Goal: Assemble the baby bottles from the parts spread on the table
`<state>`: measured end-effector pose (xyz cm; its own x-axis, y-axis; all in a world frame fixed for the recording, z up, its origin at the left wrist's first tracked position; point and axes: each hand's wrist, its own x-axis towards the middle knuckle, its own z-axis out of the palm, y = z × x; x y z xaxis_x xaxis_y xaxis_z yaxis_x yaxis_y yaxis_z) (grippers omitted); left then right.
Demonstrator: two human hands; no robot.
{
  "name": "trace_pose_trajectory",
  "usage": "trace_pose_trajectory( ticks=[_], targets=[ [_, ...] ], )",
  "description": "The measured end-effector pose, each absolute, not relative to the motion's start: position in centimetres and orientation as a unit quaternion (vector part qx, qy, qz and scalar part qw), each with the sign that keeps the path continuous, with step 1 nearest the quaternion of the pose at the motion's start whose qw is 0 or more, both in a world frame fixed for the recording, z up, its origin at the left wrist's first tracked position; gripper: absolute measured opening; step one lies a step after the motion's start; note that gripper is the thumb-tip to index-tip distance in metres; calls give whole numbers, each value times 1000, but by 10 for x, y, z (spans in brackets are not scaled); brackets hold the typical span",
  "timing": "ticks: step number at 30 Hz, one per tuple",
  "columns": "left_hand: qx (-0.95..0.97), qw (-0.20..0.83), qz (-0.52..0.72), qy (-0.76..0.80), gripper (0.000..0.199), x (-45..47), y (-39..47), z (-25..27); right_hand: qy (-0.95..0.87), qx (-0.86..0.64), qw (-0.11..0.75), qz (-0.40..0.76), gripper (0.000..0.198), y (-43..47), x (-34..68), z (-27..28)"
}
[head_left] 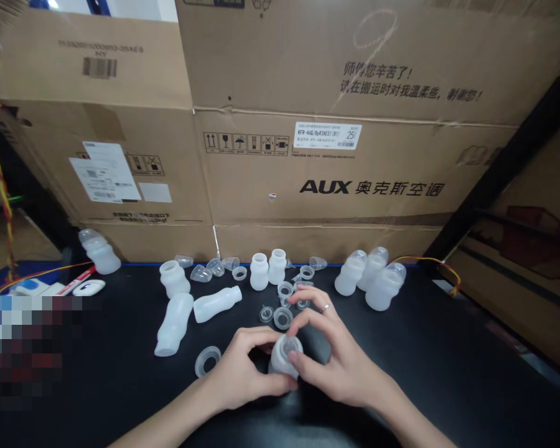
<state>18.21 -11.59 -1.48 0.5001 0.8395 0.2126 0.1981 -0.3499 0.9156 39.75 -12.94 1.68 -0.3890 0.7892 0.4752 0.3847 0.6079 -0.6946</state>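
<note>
My left hand (247, 367) is wrapped round a translucent white baby bottle (280, 364) held upright near the front of the table. At the bottle's mouth, the thumb and forefinger of my right hand (329, 351) close on a clear silicone nipple (289, 346); how far it sits in the opening I cannot tell. The other right fingers are raised, one wearing a ring. Beside my left wrist lies a clear collar ring (208, 361). Just beyond my hands are another collar ring (283, 318) and a small nipple (266, 313).
Two open bottles (260, 271) stand at the back, near loose clear caps (201, 273). Bottles lie on their sides (174, 325) at left. Three capped bottles (385, 286) stand at right, another capped bottle (101, 254) far left. A large cardboard box (373, 155) walls off the back.
</note>
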Motion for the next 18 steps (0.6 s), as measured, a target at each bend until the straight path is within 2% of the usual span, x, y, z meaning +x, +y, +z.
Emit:
trace_pose_trajectory(
  ticks=[3, 6, 9, 12, 15, 18],
  targets=[
    [739, 453, 350, 355, 27, 182, -117, -13, -762, -379, 465, 244, 34, -129, 400, 16],
    [740, 452, 343, 361, 25, 183, -117, -11, -789, -368, 408, 274, 33, -129, 402, 17],
    [737, 458, 340, 362, 25, 183, -118, -10, -800, -388, 390, 241, 17, -128, 400, 15],
    [742, 456, 338, 357, 22, 183, -118, -11, -782, -403, 422, 218, 28, -128, 397, 13],
    [751, 448, 339, 347, 20, 183, -118, -12, -805, -386, 369, 260, 41, -128, 398, 15],
    [763, 411, 351, 355, 13, 183, -118, -14, -818, -383, 338, 264, 30, -127, 400, 17]
  ],
)
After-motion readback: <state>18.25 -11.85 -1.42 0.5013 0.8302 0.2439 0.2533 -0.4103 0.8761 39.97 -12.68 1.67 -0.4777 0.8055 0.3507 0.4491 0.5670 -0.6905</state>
